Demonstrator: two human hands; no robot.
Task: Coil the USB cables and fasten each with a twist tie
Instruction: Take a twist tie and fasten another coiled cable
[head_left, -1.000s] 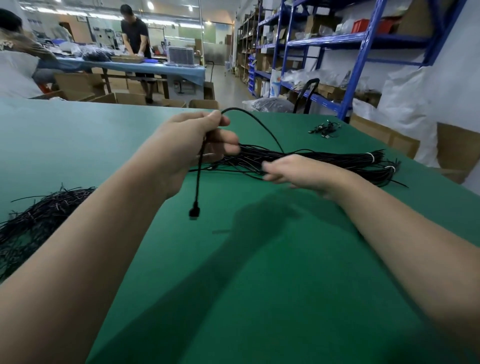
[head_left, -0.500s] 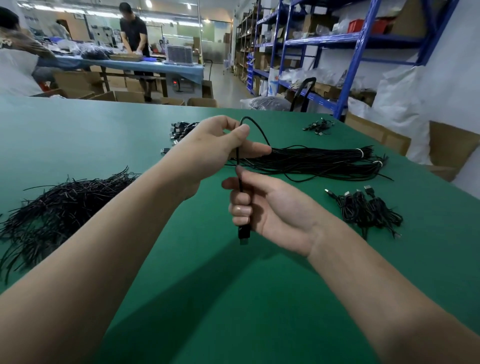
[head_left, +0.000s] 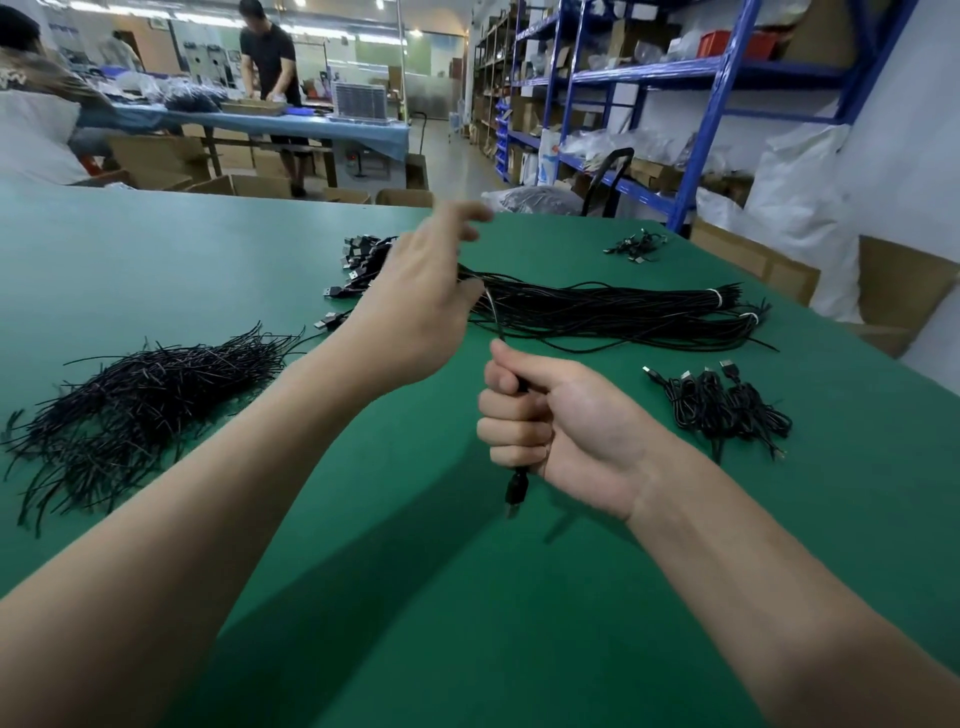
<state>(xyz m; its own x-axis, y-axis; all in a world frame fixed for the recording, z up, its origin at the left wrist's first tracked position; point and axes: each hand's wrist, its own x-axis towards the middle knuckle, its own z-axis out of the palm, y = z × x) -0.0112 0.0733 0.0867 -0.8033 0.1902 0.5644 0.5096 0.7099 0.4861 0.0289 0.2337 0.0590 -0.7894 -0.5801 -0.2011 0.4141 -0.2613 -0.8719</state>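
My right hand (head_left: 563, 423) is a fist around one black USB cable (head_left: 494, 323), low over the green table (head_left: 467, 613). The cable's plug (head_left: 516, 491) hangs out below the fist. From the fist the cable rises to my left hand (head_left: 415, 304), which holds it at the thumb side while its upper fingers are lifted and blurred. Behind both hands lies a long bundle of straight black cables (head_left: 623, 312) bound with white ties. A loose heap of black twist ties (head_left: 140, 389) lies at the left. Several coiled cables (head_left: 727, 410) lie at the right.
USB plug ends (head_left: 358, 257) of the bundle fan out behind my left hand. A small heap of cables (head_left: 636, 247) sits at the far right of the table. Blue shelving (head_left: 717, 104) and cardboard boxes stand beyond the table's right edge. People work at another table in the back.
My right hand took the cable near its plug and closed into a fist around it. My left hand slid up and away along the cable, its fingers lifting. The view tilted down.
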